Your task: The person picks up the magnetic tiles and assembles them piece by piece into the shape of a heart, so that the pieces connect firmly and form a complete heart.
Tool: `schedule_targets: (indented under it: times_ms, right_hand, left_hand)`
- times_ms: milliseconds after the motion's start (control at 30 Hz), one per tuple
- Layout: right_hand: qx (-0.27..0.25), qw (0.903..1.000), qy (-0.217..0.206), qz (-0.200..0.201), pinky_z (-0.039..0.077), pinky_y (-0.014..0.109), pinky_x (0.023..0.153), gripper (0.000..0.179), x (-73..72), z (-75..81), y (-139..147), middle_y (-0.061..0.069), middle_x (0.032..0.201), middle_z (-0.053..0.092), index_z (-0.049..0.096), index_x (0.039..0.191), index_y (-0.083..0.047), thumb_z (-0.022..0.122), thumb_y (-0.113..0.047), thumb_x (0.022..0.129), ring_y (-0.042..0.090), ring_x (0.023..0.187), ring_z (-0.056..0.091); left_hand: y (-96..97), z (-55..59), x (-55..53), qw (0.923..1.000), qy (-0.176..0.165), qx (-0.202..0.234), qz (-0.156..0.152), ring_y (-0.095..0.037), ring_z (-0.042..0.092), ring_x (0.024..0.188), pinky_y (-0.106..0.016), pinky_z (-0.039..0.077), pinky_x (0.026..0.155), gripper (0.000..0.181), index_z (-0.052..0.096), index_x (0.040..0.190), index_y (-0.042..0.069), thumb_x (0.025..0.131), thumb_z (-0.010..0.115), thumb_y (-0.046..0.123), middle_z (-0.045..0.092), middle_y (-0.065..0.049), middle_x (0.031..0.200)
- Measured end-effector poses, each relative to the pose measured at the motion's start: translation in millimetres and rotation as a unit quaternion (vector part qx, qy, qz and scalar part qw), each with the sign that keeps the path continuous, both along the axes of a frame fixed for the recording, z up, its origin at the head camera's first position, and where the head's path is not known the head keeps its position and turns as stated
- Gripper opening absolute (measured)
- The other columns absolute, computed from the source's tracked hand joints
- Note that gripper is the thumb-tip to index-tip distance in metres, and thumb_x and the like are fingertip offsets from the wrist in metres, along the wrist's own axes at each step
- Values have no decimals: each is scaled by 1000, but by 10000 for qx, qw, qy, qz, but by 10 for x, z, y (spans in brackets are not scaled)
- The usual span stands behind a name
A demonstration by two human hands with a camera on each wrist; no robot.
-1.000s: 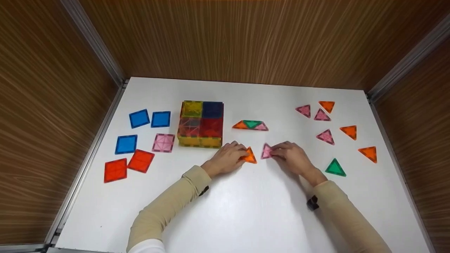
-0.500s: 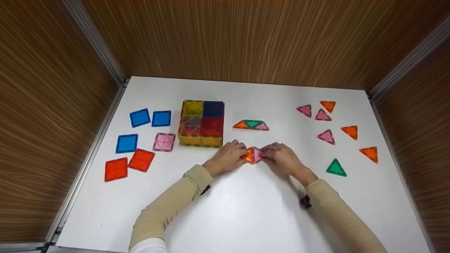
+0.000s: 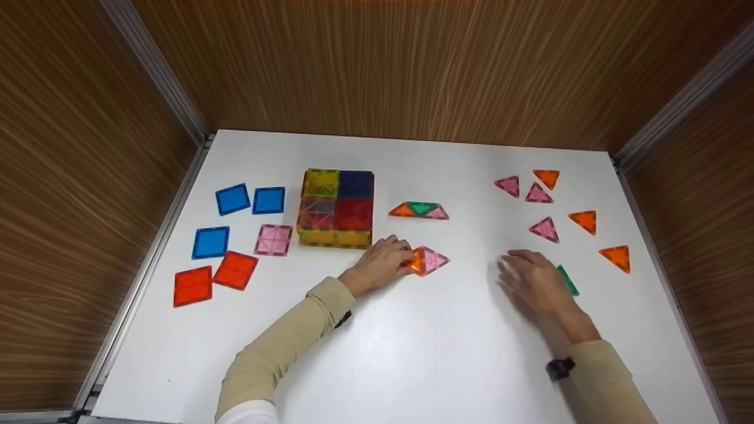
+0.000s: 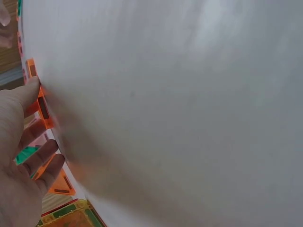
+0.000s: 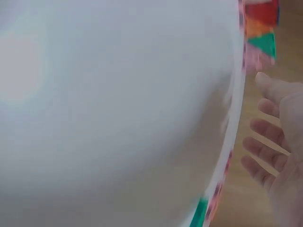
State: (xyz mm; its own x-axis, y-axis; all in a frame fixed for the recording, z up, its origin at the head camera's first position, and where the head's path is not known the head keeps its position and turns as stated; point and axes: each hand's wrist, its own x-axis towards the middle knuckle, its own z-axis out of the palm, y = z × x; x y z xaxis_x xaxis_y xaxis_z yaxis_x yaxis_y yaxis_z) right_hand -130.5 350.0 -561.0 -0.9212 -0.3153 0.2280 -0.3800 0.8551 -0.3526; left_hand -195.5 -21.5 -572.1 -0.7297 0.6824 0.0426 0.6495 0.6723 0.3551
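Observation:
My left hand (image 3: 384, 262) pinches an orange triangular magnetic tile (image 4: 44, 111) between thumb and forefinger, and covers its left part in the head view. Against that tile's right edge lies a pink triangular tile (image 3: 433, 260), point to the right. My right hand (image 3: 537, 281) holds nothing; its fingers are spread apart in the right wrist view. Part of a green triangular tile (image 3: 568, 281) is hidden under the right hand. Farther back, a joined strip of an orange, a green (image 3: 422, 208) and a pink triangle lies on the table.
A box-like stack of square tiles (image 3: 336, 238) stands left of the strip. Loose blue, pink and red squares (image 3: 193, 286) lie at the far left. Several loose pink and orange triangles (image 3: 615, 258) are scattered at the right. Wooden panels (image 3: 377, 70) enclose the white table (image 3: 377, 365).
My right hand brought the pink triangle leftward against the orange one, let go and moved right toward the green triangle. The left hand stays on the orange triangle.

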Motion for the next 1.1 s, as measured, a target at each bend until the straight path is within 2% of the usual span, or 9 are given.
schedule_targets:
  times_ms: [100,267,467,667,867,1100]
  right_hand:
    - [5,9992,-67,-383,53,64,102,46,126,32,233,23,137,66,70,134,-2,82,-15,91,43,123,62]
    - [100,9939,-500,-978,54,68,96,50,317,59,545,27,141,60,67,138,-4,82,-19,92,49,122,58]
    - [232,9893,-819,-1188,54,70,94,51,411,22,741,31,139,57,66,137,0,81,-17,92,51,119,56]
    - [263,9864,-1094,-1195,53,69,97,45,326,22,688,32,137,57,66,135,5,77,-15,96,51,119,56]
    - [265,9918,-956,-807,55,64,96,39,161,23,452,27,135,62,71,130,2,78,-12,94,46,116,60]
    - [356,9962,-724,-331,58,57,100,38,-79,-22,79,21,133,66,73,128,0,81,-10,92,40,119,63]
  left_hand:
    - [-3,-11,8,10000,9,-26,-11,-24,60,117,-40,53,100,32,75,124,18,104,65,41,70,-3,129]
    - [-13,-28,24,10000,-24,81,22,-23,59,118,-40,52,102,32,76,122,19,103,66,42,71,-2,126]
    - [-25,-24,33,9998,-96,141,59,-23,59,118,-41,51,103,31,76,122,18,104,66,41,71,-2,126]
    - [-21,-5,32,9999,-101,36,89,-23,59,118,-40,52,104,32,75,124,18,104,65,41,70,-2,128]
    - [11,2,34,9998,-112,-132,114,-24,58,119,-40,51,105,34,74,127,17,105,65,41,69,-3,130]
    - [26,15,34,9997,-94,-196,148,-24,58,120,-40,52,104,34,74,126,17,105,64,41,70,-3,130]
